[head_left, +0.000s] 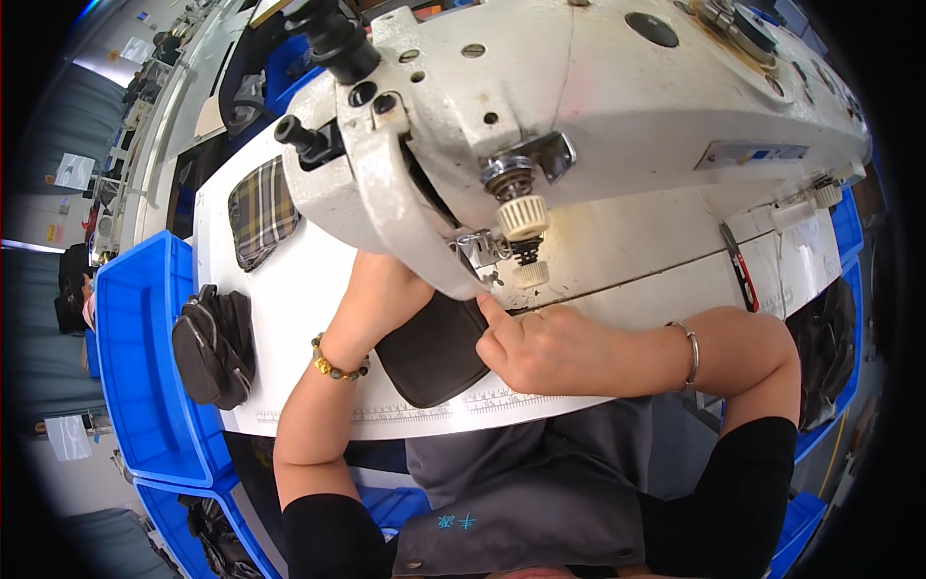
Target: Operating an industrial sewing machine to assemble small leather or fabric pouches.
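A white sewing machine point(463, 125) stands over the white table, its needle area partly covered by its curved front guard point(405, 212). Under it lies a flat black pouch-like piece point(434, 359) with rounded corners. My left hand point(386, 289) rests at the far left edge of this piece, its fingers hidden behind the machine head. My right hand point(531, 347) is at the right edge of the black piece, fingers curled in. Its index finger points up to the tip of the guard; whether something is pinched there is hidden.
A plaid fabric pouch point(263, 214) and a small black bag point(214, 345) lie on the left of the table. A red-and-black cutter point(740, 267) lies at the right. Blue bins point(154, 362) flank the table, some with black bags. A printed ruler scale point(386, 413) runs along the near edge.
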Tool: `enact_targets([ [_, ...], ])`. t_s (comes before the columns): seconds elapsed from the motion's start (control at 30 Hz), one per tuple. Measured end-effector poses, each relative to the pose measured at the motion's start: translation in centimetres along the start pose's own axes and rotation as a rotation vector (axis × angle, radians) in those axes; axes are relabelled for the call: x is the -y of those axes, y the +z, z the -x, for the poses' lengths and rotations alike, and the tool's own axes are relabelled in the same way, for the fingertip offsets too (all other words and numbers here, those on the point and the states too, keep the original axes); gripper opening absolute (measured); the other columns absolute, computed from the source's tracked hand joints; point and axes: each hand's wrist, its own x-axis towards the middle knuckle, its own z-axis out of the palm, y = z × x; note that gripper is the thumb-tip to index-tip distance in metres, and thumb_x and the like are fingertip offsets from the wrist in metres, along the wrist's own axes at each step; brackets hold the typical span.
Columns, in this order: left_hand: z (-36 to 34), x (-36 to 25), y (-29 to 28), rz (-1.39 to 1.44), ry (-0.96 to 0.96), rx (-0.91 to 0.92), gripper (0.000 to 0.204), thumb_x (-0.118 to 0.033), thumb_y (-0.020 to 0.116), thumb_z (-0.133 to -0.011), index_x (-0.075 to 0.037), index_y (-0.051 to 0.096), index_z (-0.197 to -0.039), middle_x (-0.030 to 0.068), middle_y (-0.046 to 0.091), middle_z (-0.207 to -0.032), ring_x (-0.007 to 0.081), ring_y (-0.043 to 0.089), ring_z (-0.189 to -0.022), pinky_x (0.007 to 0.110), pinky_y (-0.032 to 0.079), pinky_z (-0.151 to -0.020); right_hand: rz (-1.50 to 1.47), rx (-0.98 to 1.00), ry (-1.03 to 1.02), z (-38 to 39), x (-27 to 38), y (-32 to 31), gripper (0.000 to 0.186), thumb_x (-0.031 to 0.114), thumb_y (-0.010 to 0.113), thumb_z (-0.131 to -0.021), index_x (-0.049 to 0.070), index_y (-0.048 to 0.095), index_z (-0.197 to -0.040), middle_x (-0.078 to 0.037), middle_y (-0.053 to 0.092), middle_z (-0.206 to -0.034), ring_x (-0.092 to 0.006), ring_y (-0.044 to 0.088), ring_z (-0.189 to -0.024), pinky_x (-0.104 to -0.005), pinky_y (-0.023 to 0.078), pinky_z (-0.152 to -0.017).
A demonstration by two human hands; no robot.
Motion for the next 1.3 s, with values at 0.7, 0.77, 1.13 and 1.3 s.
enact_targets([
  [0.7,-2.0,-0.8,0.5,-0.102,-0.008,-0.072,0.022,-0.012,0.067,-0.080,-0.005,0.067,-0.101,0.0160,0.067,-0.096,0.0366,0.063,-0.092,0.041,0.050,-0.078,0.053,-0.113,0.130,-0.6,-0.4,1.7,0.015,0.010,0.062,-0.066,0.005,0.047,-0.066,-0.020,0.066,-0.079,-0.0064,0.043,-0.037,-0.0244,0.034,-0.032],
  [0.77,-2.5,0.2,1.0,-0.053,-0.010,-0.040,0.024,-0.014,0.069,-0.080,-0.006,0.067,-0.102,0.0146,0.067,-0.099,0.0342,0.063,-0.094,0.041,0.050,-0.080,0.073,-0.135,0.149,-0.7,-0.6,2.3,0.016,0.010,0.062,-0.064,0.005,0.047,-0.065,-0.013,0.063,-0.068,-0.0069,0.041,-0.037,-0.0248,0.033,-0.032],
  [1.13,-4.0,4.2,2.3,0.069,0.169,-0.017,0.034,-0.021,0.073,-0.081,-0.009,0.066,-0.112,0.0130,0.065,-0.113,0.0302,0.059,-0.107,0.039,0.046,-0.092,0.054,-0.138,0.202,-1.3,-1.3,1.7,0.016,0.010,0.062,-0.065,0.009,0.047,-0.065,0.001,0.043,-0.051,-0.0101,0.048,-0.041,-0.0256,0.037,-0.035],
  [1.3,-3.8,4.3,1.5,0.089,0.198,-0.191,0.033,-0.017,0.072,-0.081,-0.010,0.066,-0.113,0.0125,0.065,-0.113,0.0308,0.059,-0.107,0.040,0.045,-0.093,0.039,-0.076,0.199,-1.5,-1.7,1.7,0.011,0.009,0.063,-0.068,0.006,0.053,-0.073,0.001,0.046,-0.049,-0.0103,0.051,-0.041,-0.0280,0.037,-0.035],
])
